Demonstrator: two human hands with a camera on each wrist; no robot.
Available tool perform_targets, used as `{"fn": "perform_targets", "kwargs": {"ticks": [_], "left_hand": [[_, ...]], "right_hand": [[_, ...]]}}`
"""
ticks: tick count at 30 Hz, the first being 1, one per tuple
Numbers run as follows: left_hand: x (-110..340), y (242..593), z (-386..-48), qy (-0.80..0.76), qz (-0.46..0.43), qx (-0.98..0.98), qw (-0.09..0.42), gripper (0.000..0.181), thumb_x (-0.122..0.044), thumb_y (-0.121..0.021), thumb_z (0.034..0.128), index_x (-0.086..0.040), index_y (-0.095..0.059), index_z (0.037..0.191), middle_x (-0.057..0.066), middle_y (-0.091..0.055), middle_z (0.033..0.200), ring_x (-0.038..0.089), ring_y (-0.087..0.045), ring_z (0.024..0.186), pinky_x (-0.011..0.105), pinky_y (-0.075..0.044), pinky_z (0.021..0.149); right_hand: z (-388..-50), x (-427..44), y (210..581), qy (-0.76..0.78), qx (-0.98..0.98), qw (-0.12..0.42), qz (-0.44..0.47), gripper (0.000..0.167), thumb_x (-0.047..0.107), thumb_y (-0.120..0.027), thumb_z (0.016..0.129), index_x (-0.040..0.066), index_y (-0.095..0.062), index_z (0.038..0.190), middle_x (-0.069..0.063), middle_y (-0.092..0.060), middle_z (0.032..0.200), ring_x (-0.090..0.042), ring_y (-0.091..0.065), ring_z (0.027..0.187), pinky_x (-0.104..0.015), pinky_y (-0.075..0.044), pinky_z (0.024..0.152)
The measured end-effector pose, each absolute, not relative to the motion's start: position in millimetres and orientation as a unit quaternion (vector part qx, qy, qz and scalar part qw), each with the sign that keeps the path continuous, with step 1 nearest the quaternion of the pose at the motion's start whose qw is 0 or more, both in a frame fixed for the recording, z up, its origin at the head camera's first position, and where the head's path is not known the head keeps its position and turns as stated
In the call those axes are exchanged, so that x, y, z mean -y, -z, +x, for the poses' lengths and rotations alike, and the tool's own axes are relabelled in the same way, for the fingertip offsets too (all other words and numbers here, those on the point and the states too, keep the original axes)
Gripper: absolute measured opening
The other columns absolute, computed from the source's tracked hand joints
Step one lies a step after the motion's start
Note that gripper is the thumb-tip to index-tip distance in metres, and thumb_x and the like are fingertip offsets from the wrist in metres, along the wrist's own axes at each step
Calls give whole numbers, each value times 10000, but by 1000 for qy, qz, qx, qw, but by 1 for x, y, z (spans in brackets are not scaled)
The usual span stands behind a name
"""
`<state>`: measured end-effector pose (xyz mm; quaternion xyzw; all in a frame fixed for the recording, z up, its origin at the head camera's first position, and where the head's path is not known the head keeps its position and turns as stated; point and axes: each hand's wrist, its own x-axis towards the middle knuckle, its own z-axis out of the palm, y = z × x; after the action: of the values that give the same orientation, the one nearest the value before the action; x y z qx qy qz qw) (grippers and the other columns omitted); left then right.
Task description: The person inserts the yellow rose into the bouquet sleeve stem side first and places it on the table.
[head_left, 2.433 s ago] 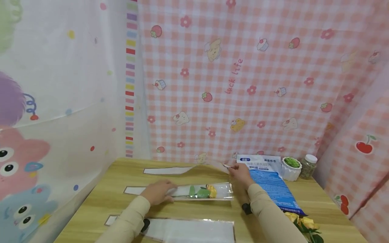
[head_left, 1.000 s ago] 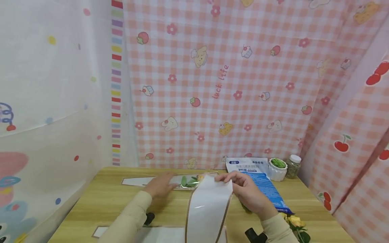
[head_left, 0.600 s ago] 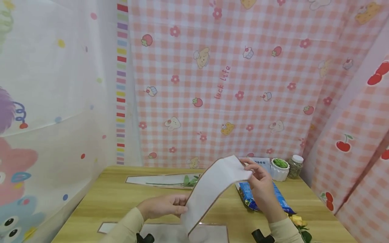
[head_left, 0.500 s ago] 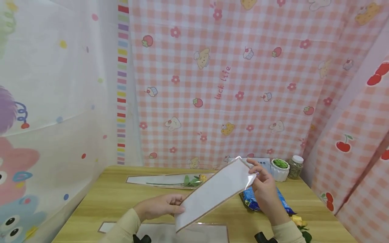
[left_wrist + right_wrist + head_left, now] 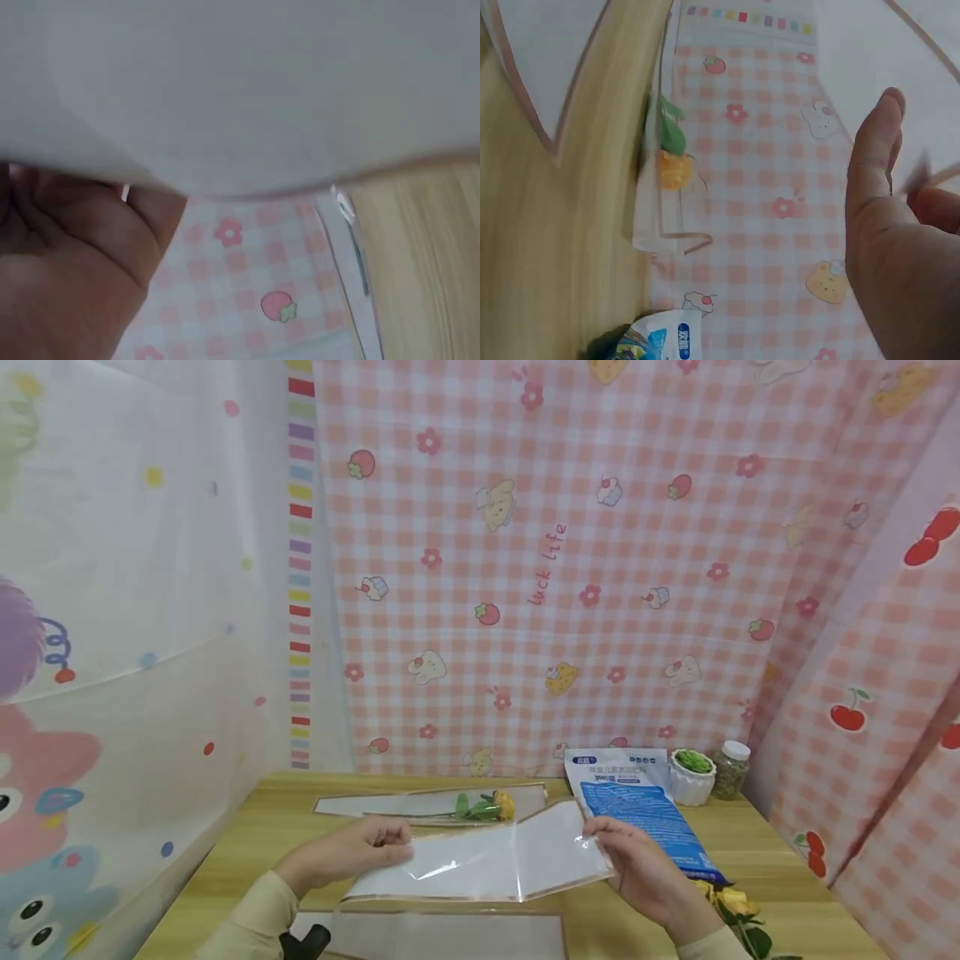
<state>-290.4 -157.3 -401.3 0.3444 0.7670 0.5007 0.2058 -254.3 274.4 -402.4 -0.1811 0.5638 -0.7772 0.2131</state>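
Observation:
Both hands hold a long white sleeve with a brown edge (image 5: pixel 480 864) above the table, stretched sideways and creased near its right part. The left hand (image 5: pixel 348 852) pinches its left part between thumb and curled fingers. At the sleeve's right end the right hand (image 5: pixel 645 868) pinches the corner. Behind it lies a similar sleeve (image 5: pixel 345 805) with a yellow rose (image 5: pixel 504 806) in or on it. Another white sleeve (image 5: pixel 450 935) lies in front, partly cut off by the frame. In the left wrist view the held sleeve (image 5: pixel 262 90) covers the left hand's fingertips.
A blue and white packet (image 5: pixel 637 814) lies at the back right, beside a white pot with a green succulent (image 5: pixel 692 781) and a lidded jar (image 5: pixel 731 770). Yellow roses (image 5: pixel 735 903) lie near the table's right front. Patterned cloths hang behind and at the sides.
The right hand has brought the held sleeve's right end down and the left hand has moved left, so the sleeve lies nearer level. The packet is in fuller view.

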Motion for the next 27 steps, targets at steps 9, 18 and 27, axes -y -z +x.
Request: {"fn": "perform_targets", "kwargs": {"ticks": [9, 18, 27], "left_hand": [[176, 412, -289, -471, 338, -790, 203, 181, -227, -593, 1034, -50, -633, 1038, -9, -554, 836, 100, -474, 749, 255, -434, 685], [212, 426, -288, -472, 320, -783, 250, 280, -207, -577, 1041, 49, -590, 927, -37, -437, 739, 87, -355, 646, 242, -313, 578], [213, 446, -292, -423, 317, -826, 196, 270, -227, -567, 1042, -39, -580, 850, -52, -434, 729, 75, -378, 649, 233, -340, 598]], "right_hand": [[-255, -263, 416, 715, -677, 160, -75, 160, 49, -618, 993, 15, -613, 1150, -32, -612, 1018, -126, -593, 905, -248, -533, 759], [-253, -268, 431, 703, -687, 152, -103, 402, -12, -646, 956, 65, -369, 1237, 5, -517, 825, -100, -497, 693, -254, -452, 619], [-251, -252, 442, 641, -758, 101, -68, 399, 82, -695, 955, -36, -430, 1228, 9, -448, 799, -97, -435, 617, -224, -430, 547]]}}
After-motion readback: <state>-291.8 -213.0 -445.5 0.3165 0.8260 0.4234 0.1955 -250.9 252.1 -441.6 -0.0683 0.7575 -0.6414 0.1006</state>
